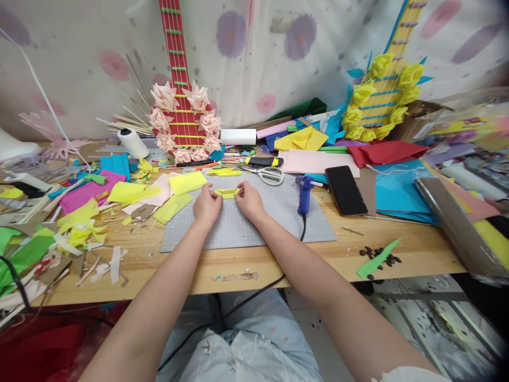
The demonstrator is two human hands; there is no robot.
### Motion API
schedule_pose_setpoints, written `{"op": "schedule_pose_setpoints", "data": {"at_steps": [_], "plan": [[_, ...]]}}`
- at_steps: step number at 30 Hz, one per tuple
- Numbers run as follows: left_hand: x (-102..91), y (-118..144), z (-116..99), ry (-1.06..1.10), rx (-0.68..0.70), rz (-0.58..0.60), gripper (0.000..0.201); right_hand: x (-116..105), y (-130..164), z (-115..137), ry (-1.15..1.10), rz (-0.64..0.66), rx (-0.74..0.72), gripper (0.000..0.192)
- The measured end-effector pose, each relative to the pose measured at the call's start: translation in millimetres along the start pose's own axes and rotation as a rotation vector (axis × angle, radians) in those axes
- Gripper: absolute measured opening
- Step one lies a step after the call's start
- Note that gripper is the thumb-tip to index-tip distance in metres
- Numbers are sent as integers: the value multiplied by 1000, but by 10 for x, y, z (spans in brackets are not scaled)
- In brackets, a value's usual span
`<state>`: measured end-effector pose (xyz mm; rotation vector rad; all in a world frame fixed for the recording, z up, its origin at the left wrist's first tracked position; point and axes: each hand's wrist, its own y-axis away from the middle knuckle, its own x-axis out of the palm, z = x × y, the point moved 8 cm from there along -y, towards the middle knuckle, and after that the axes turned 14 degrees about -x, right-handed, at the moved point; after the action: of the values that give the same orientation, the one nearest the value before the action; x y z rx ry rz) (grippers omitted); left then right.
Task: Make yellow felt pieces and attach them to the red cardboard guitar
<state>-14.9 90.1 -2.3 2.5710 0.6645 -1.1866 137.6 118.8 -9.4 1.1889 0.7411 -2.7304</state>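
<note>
A small folded strip of yellow crepe paper (226, 193) is stretched between my two hands, over the grey cutting mat (238, 228). My left hand (207, 203) pinches its left end, and my right hand (248, 200) pinches the right end. Just beyond lie more yellow strips (224, 172) and a pair of scissors (272, 176) with pale handles. Right of my right hand, a blue glue gun (304, 195) rests on the mat with its cord running toward me. Yellow crepe sheets (187, 182) lie left of my left hand.
At the back stand a red paper guitar (193, 119) with pink flowers and a yellow one (377, 103) with yellow flowers. A black phone (345, 190) lies at the right, near a green strip (377, 260) over dark beads. Paper scraps (79, 223) cover the left side.
</note>
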Motion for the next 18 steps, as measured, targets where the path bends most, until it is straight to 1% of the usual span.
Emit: {"op": "schedule_pose_setpoints", "data": {"at_steps": [4,9,12,18], "plan": [[-4,11,-8,-23,-16,-17,51,-4,3,40,73,4,-24,23],[-18,10,3,-17,-39,-31,55,-20,9,80,108,18,-37,19],[-23,11,-1,-15,-29,-43,54,-32,7,99,125,22,-42,16],[-12,21,7,-26,-11,-61,43,-18,0,121,196,55,-45,14]]}}
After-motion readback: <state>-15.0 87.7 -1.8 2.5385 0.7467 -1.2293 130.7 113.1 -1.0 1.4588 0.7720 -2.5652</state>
